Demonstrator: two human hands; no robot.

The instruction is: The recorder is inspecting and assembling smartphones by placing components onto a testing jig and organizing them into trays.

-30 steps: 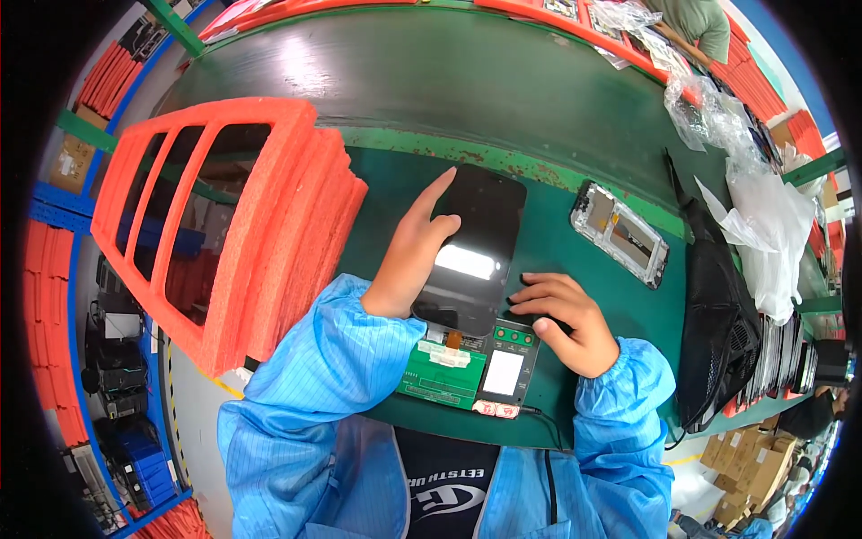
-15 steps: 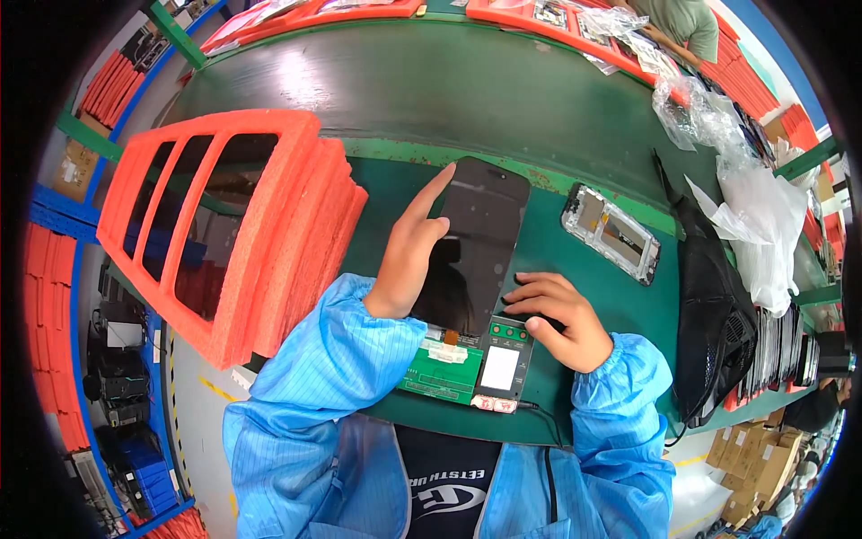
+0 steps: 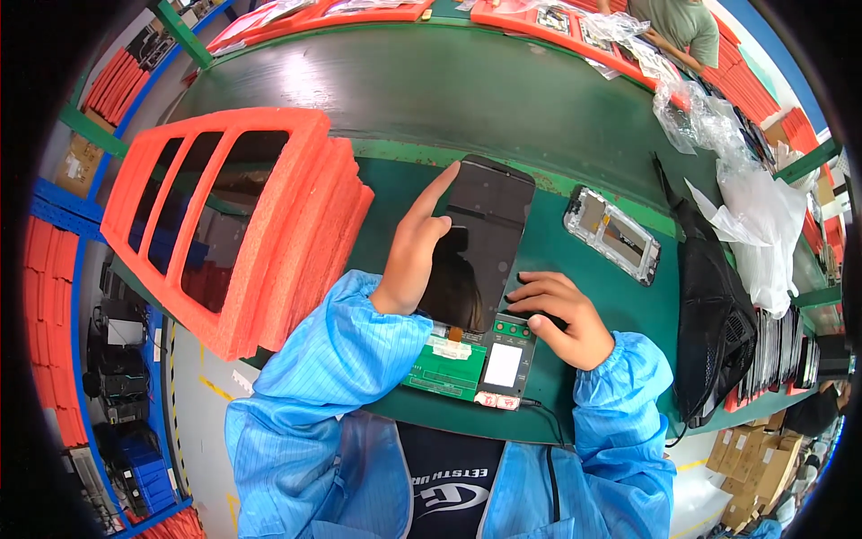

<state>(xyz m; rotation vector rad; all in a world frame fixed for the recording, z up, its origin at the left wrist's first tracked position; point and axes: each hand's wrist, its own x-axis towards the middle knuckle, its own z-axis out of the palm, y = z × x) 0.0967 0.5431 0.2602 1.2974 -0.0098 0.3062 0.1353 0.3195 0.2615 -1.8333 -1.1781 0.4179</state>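
A dark phone screen point(image 3: 489, 229) lies at the middle of the bench, its lower end joined by a short ribbon cable to a green circuit board point(image 3: 444, 370). My left hand point(image 3: 411, 256) grips its left edge, the thumb on the face and the index finger reaching to the top corner; the other fingers are hidden. Beside the board sits a black test unit point(image 3: 509, 349) with small buttons and a white display. My right hand point(image 3: 570, 314) is open, fingers apart, over the unit's upper right edge. To the far right rests a phone frame point(image 3: 612, 235) with its inside showing.
Red foam trays point(image 3: 292, 242) are stacked on the left. A black bag point(image 3: 714, 332) and clear plastic bags point(image 3: 763, 238) lie at the right. A cable point(image 3: 546, 409) runs from the test unit. Across the bench, another person point(image 3: 682, 31) stands by red trays.
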